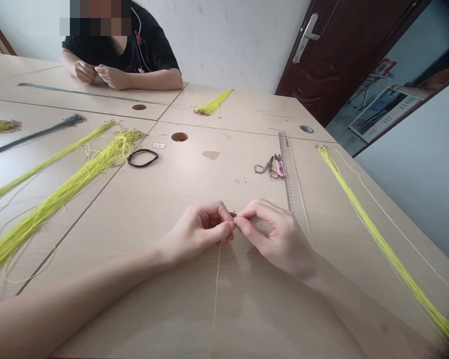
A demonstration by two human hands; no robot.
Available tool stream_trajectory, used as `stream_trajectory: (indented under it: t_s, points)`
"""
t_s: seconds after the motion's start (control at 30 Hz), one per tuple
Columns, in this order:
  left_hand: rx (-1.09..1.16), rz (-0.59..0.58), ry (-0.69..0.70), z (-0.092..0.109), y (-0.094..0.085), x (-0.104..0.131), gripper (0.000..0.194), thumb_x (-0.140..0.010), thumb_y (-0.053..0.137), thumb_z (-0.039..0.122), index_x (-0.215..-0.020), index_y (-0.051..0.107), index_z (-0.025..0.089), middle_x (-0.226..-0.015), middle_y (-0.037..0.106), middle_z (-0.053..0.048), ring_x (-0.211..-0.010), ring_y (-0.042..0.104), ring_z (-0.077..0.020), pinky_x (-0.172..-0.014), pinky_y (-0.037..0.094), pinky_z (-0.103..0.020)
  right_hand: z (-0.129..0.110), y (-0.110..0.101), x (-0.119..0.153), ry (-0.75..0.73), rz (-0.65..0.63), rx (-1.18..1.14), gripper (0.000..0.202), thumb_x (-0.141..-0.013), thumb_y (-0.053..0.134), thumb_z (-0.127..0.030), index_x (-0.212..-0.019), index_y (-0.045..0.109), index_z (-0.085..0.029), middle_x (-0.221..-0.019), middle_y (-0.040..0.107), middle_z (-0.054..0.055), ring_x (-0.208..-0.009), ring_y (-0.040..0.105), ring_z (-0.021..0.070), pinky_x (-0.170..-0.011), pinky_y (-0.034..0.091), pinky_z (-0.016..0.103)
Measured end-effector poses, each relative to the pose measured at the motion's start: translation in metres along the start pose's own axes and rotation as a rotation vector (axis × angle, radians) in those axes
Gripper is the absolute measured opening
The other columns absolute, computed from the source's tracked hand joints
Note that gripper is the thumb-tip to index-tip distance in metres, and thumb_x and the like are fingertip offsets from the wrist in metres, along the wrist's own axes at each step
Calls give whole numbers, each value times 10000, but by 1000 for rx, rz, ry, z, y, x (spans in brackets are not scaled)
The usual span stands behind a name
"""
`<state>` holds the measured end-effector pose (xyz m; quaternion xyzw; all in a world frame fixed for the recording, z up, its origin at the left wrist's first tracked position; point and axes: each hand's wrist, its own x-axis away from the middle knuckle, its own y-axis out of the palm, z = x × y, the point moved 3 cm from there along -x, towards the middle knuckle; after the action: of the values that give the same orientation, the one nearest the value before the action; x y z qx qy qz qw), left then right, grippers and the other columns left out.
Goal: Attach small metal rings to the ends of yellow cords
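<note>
A thin yellow cord hangs down toward the front edge from my left hand, whose thumb and fingers are pinched together on it. My right hand pinches at the same spot, its thumb and forefinger tips meeting those of the left. Between the fingertips a small metal clasp pokes out, mostly hidden. Both hands are just above the table. Beyond them lie tiny metal bits. Small scissors and pink-handled thread snips rest beside a clear ruler, past my right hand.
Yellow cord bundles with metal ends lie at left, beside a dark grey bundle. Another yellow bundle runs along the right. A black band and a tape roll lie farther back. Across the table sits a person.
</note>
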<state>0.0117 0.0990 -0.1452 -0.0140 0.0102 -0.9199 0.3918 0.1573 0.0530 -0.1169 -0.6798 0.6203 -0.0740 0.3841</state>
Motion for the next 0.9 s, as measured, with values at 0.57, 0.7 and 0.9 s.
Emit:
stream_trajectory:
  t_s: [0.57,0.7,0.9]
  points:
    - [38,-31,-30,4,2,-1,112,-818,521,177,-713,551,154,-586,550,35,-554,501,-75,-528,394,-157,-4,3,0,-366,90,444,156,-884,463,-121,-741,505,-168,-666,553,22,-630,457,132,-666,369,317]
    - [22,-38,-51,3,2,-3,126,-841,529,220,-755,587,148,-607,562,28,-573,516,-81,-549,412,-164,-1,5,1,-263,94,318,145,-890,464,-127,-759,496,-180,-689,568,9,-651,486,126,-678,373,304]
    - [5,-31,-35,0,-1,-1,144,-860,533,235,-758,579,144,-630,568,30,-579,512,-71,-541,393,-157,-2,4,1,-287,90,346,143,-886,479,-119,-757,501,-178,-684,576,9,-647,485,121,-678,377,296]
